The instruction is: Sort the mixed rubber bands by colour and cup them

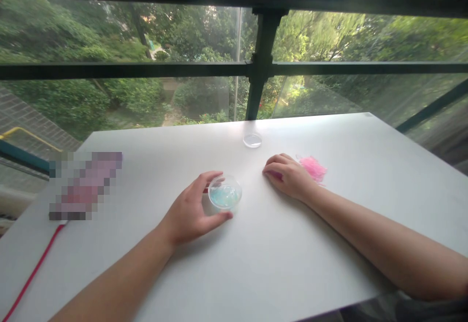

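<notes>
My left hand is wrapped round a clear round dish, with the thumb at the near side and the fingers behind it. Shiny pale teal material lies in the dish; I cannot tell whether it is strands or gel. To the right, my right hand rests low at the table with its fingers curled inward and closed. What its fingers hold, if anything, is hidden. Right behind that hand lies a loose heap of pink shreds, partly covered by the wrist.
A clear round lid or shallow dish lies near the far edge of the white table. On the left is a blurred-out pinkish object with a red cord running to the near edge. Dark window frames stand beyond the table.
</notes>
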Demonstrator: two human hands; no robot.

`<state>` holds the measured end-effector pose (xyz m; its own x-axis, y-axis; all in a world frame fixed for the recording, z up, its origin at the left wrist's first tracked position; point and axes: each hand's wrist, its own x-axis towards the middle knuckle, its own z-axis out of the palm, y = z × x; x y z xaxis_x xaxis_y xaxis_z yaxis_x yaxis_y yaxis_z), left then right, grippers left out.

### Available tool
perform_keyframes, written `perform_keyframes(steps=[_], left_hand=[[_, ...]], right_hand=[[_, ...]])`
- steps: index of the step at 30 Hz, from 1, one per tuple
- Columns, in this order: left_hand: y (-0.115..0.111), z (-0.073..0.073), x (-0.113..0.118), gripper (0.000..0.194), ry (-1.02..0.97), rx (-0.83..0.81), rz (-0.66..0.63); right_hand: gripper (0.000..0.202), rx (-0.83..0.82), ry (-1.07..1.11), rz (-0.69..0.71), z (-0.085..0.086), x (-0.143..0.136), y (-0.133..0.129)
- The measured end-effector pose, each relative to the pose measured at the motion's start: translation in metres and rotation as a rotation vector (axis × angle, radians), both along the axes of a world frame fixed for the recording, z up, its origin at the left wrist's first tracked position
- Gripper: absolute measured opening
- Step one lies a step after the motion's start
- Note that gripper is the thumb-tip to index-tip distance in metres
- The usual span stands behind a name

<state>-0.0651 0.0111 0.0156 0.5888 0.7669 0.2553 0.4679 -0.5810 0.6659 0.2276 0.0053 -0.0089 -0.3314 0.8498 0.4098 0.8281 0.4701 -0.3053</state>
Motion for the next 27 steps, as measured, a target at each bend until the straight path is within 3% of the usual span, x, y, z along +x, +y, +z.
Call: perform_keyframes(steps=[7, 13, 15, 19, 27], left_hand=[[0.002, 0.001, -0.003, 0.067, 0.014, 0.037, 0.014], [0.002, -0.001, -0.003, 0.065, 0.051, 0.035, 0.002], [0.002, -0.001, -0.002, 0.065, 0.064, 0.031, 0.008], [0.002, -0.001, -0.002, 0.067, 0.078, 0.013, 0.011], [0.002, -0.001, -0.003, 0.067, 0.089, 0.025, -0.009]], right_hand=[[0.022, 0.024, 0.006, 0.011, 0.0, 0.007, -0.006], [0.054, 0.016, -0.09, -0.018, 0.008, 0.011, -0.013], [0.048, -0.012, -0.107, -0.032, 0.008, 0.009, -0.012], [0.013, -0.007, -0.104, -0.056, 0.006, 0.005, -0.011], [0.019, 0.03, -0.201, -0.122, 0.0, 0.004, -0.019]])
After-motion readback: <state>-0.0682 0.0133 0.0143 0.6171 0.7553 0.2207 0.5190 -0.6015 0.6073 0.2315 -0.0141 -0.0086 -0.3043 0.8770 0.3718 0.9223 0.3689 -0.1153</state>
